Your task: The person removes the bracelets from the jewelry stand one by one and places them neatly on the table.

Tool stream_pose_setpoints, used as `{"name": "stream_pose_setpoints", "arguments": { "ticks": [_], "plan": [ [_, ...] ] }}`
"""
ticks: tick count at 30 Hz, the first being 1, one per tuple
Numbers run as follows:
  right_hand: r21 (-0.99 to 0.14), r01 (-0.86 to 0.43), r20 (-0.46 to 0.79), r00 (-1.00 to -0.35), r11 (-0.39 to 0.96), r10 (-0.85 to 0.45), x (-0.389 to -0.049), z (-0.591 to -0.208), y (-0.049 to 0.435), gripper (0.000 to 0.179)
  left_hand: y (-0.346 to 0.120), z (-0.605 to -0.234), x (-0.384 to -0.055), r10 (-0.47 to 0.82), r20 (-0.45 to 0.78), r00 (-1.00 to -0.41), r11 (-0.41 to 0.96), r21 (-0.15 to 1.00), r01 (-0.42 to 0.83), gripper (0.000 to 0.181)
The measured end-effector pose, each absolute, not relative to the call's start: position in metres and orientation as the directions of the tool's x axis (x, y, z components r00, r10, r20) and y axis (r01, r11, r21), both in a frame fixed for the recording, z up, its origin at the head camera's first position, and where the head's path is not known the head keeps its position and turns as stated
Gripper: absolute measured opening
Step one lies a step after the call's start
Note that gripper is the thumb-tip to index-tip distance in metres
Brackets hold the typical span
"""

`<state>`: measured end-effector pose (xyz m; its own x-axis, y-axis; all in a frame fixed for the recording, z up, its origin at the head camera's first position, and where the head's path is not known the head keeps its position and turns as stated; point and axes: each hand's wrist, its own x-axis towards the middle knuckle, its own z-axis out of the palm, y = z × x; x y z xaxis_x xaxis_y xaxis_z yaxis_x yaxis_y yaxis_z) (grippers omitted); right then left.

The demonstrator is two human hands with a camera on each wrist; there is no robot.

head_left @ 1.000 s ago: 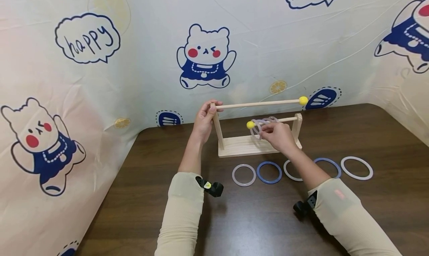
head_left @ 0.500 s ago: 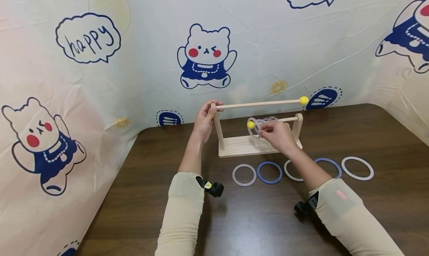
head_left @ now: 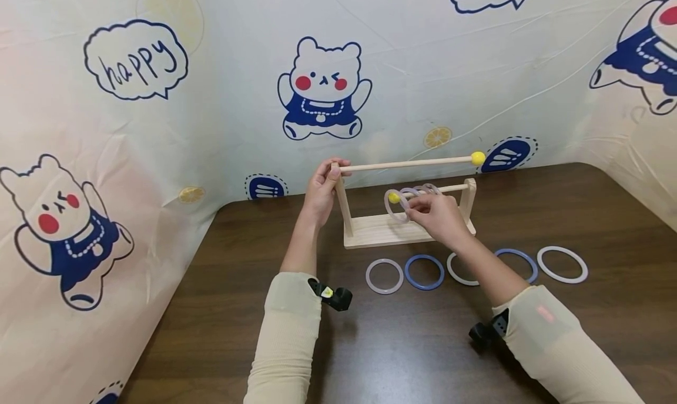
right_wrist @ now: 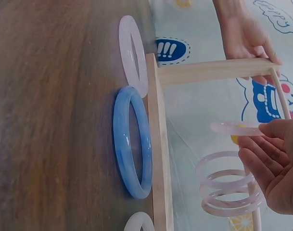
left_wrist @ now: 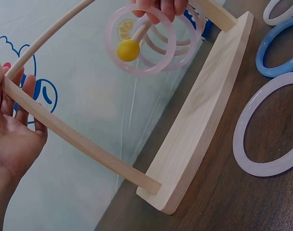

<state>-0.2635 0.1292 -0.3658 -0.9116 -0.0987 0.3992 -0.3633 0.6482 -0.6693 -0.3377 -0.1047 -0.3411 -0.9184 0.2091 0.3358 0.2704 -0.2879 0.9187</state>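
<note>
My right hand (head_left: 439, 216) pinches a pale pink translucent ring (left_wrist: 110, 36) between thumb and fingers. In the left wrist view this ring appears around the yellow ball (left_wrist: 128, 50) at the free end of the lower rod (head_left: 453, 189). Several more pale rings (right_wrist: 218, 211) hang on that rod behind it, partly hidden by the right hand in the head view. My left hand (head_left: 319, 195) holds the top of the left post (head_left: 345, 207) of the wooden stand (head_left: 391, 230). From that post the bare upper rod (head_left: 409, 164) runs right to another yellow ball (head_left: 478, 158).
Along the front of the stand lies a row of rings on the brown table (head_left: 227, 321): a pale pink ring (head_left: 368, 276), a blue ring (head_left: 408, 271), a white ring (head_left: 449, 267) partly under the right forearm, another blue ring (head_left: 536, 269) and a white ring (head_left: 585, 270). A printed cloth hangs behind.
My right hand has shifted slightly left, drawing the pinched ring along the lower rod to its yellow ball end. The left hand has stayed on the post.
</note>
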Motion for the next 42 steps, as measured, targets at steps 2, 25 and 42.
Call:
{"name": "stream_pose_setpoints", "arguments": {
  "ticks": [2,25,42],
  "plan": [
    [-0.666,-0.371,0.405,-0.908,0.647,-0.104,-0.261,-0.365,0.13,0.009,-0.105,-0.34,-0.337,0.21,0.334,-0.919,-0.285,0.92,0.269,0.014],
    [-0.738,-0.361,0.34,-0.929,0.569,-0.149,-0.241,-0.361,0.136,0.013,-0.104,-0.338,-0.336,0.202,0.329,-0.922,-0.284,0.921,0.267,0.015],
    [-0.983,-0.133,0.1,-0.966,0.128,-0.239,-0.234,-0.361,0.137,0.025,-0.104,-0.341,-0.338,0.201,0.341,-0.918,-0.305,0.913,0.272,0.014]
  ]
}}
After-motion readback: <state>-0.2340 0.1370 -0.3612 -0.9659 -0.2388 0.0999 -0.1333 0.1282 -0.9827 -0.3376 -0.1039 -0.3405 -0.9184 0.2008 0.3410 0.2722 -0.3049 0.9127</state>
